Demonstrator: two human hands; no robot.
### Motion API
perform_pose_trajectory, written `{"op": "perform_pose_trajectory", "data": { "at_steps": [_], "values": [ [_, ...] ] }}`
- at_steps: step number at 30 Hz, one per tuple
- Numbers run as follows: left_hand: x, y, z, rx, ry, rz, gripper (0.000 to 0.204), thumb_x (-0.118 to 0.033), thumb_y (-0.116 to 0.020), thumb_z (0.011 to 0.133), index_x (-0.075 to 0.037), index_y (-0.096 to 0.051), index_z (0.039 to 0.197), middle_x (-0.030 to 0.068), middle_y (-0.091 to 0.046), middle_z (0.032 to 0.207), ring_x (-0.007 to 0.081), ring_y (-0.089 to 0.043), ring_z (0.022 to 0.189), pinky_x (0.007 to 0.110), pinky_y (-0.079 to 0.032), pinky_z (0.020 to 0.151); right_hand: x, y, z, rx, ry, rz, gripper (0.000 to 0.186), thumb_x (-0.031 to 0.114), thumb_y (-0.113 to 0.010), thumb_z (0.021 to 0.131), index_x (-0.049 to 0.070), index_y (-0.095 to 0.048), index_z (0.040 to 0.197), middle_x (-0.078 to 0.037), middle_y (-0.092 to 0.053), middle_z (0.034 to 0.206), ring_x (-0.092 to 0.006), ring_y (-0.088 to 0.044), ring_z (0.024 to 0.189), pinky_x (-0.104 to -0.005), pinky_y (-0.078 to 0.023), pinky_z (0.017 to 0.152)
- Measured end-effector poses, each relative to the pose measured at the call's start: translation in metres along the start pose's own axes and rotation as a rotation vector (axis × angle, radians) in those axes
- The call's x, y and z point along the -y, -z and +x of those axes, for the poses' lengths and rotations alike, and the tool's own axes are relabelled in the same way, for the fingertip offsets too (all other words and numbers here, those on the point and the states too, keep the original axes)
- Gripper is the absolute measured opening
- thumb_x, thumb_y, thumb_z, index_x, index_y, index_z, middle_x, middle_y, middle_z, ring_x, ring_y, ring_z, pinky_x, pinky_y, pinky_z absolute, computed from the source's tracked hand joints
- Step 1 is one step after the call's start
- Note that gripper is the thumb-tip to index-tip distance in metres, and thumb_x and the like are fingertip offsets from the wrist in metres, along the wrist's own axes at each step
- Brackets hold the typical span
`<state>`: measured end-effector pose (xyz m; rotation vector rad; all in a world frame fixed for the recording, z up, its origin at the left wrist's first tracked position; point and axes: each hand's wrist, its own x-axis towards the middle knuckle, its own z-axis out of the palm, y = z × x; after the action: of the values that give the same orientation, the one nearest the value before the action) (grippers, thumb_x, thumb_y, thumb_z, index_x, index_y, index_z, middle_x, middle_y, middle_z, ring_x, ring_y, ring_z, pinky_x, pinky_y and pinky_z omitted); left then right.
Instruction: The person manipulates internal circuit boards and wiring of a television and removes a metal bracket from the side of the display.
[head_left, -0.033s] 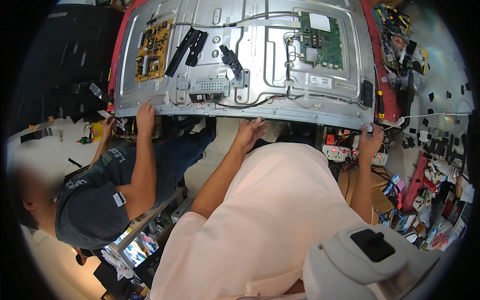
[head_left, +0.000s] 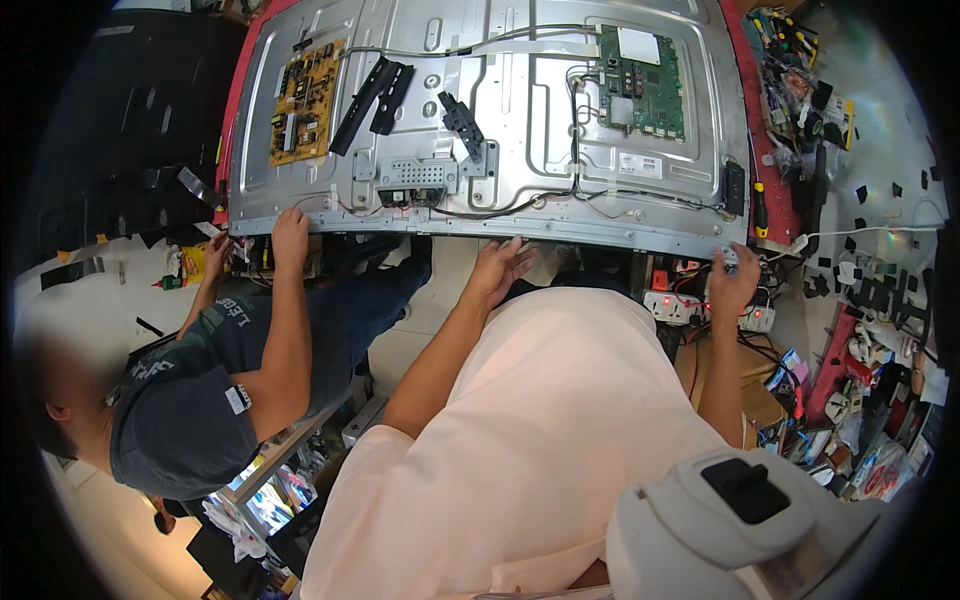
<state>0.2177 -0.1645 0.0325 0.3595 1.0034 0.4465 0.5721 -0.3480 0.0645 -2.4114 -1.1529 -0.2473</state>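
A large television panel (head_left: 520, 120) lies with its silver metal back facing up. A long metal edge strip (head_left: 450, 222) runs along its near side. My left hand (head_left: 500, 270) is palm up against the middle of this strip, fingers spread and holding nothing. Near the right corner, my right hand (head_left: 735, 282) has its fingers closed on the strip's end. To my left, a co-worker's hands (head_left: 291, 235) are at the strip's left end. A yellow-brown circuit board (head_left: 305, 105) and a green circuit board (head_left: 640, 85) are mounted on the metal back.
Loose black brackets (head_left: 372, 105) rest on the panel. Red padding (head_left: 775, 190) borders it, with a yellow-handled screwdriver (head_left: 761, 208) on the right. Lit power strips (head_left: 672, 307) sit below the right corner. A large black cover (head_left: 130, 120) is at the far left.
My right hand has shifted slightly left along the near edge, at the right corner. My left hand and the co-worker's hands look nearly the same.
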Motion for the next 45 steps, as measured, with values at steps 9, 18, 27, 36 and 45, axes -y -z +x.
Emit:
{"op": "perform_pose_trajectory", "data": {
  "at_steps": [9,18,27,36,45],
  "values": [
    [0.005,0.011,0.01,-0.012,-0.017,-0.112,0.039,-0.034,-0.059,0.086,-0.005,-0.048,0.11,0.0094,-0.053,0.11,0.0259,-0.052,0.108,0.035,-0.045,0.084,0.14,-0.025,0.005,0.441,0.471,0.35,0.048,0.023,-0.073,0.066,0.004,-0.058,0.107,-0.013,-0.053,0.113,-0.0319,-0.047,0.106,-0.0428,-0.035,0.092],
    [0.006,0.013,0.011,-0.008,-0.043,-0.214,0.049,-0.041,-0.06,0.084,-0.005,-0.048,0.115,0.0098,-0.051,0.114,0.0258,-0.044,0.114,0.037,-0.037,0.094,0.16,-0.04,0.017,0.593,0.595,0.303,0.043,0.02,-0.071,0.068,0.004,-0.059,0.106,-0.012,-0.053,0.107,-0.0291,-0.047,0.103,-0.0405,-0.035,0.089],
    [0.006,0.013,0.013,-0.01,-0.088,-0.151,0.039,-0.039,-0.058,0.085,-0.006,-0.053,0.106,0.0061,-0.057,0.104,0.0212,-0.052,0.103,0.034,-0.042,0.089,0.166,-0.039,0.019,0.603,0.621,0.297,0.041,0.017,-0.072,0.067,0.001,-0.059,0.101,-0.012,-0.052,0.103,-0.0283,-0.048,0.097,-0.0398,-0.035,0.086],
    [0.013,0.015,0.016,-0.07,-0.134,-0.157,0.04,-0.039,-0.061,0.084,-0.003,-0.051,0.101,0.0082,-0.058,0.102,0.0216,-0.058,0.093,0.033,-0.047,0.082,0.168,-0.044,0.015,0.549,0.698,0.257,0.04,0.018,-0.069,0.07,-0.002,-0.058,0.102,-0.013,-0.051,0.104,-0.0285,-0.048,0.097,-0.0397,-0.035,0.085],
    [0.003,0.011,0.01,-0.003,-0.067,-0.216,0.051,-0.044,-0.053,0.087,-0.002,-0.046,0.117,0.0139,-0.053,0.114,0.0277,-0.051,0.109,0.038,-0.041,0.093,0.165,-0.048,0.01,0.551,0.766,0.201,0.042,0.019,-0.066,0.074,-0.006,-0.053,0.105,-0.015,-0.05,0.107,-0.0293,-0.047,0.097,-0.039,-0.035,0.084]
  ]
}}
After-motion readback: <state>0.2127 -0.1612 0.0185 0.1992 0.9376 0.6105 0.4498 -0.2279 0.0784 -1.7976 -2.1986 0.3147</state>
